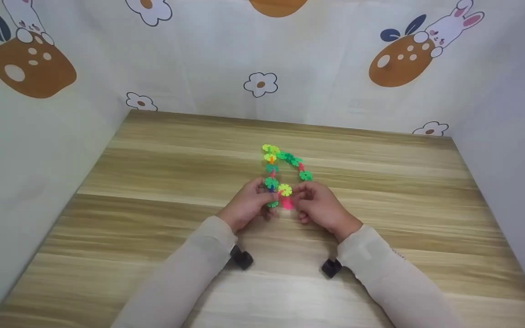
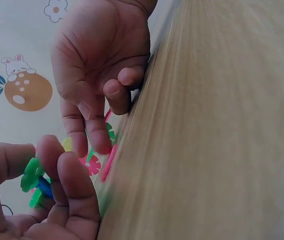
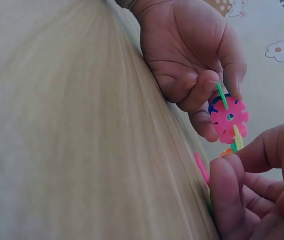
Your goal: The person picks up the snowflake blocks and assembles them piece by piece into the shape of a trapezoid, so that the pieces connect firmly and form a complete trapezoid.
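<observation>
Notched plastic flower discs are joined in a chain, with green discs (image 1: 306,175) along its far right. My left hand (image 1: 249,202) pinches its near left part, between thumb and fingers, around a green disc (image 2: 30,175) and a blue one (image 2: 45,187). A pink disc (image 3: 229,119) stands upright at the left fingertips, with a yellow disc (image 1: 285,190) joined to it. Close to the yellow disc's right side is my right hand (image 1: 319,205), its index and middle fingers (image 2: 98,137) fairly straight, no piece showing between its thumb and fingers in the left wrist view.
Another pink disc (image 1: 287,203) shows low between the hands. Yellow discs (image 1: 269,148) form the chain's far corner on the wood-grain table (image 1: 176,159). A printed curtain (image 1: 217,59) encloses the back and sides. Black wrist mounts (image 1: 243,258) hang below the sleeves.
</observation>
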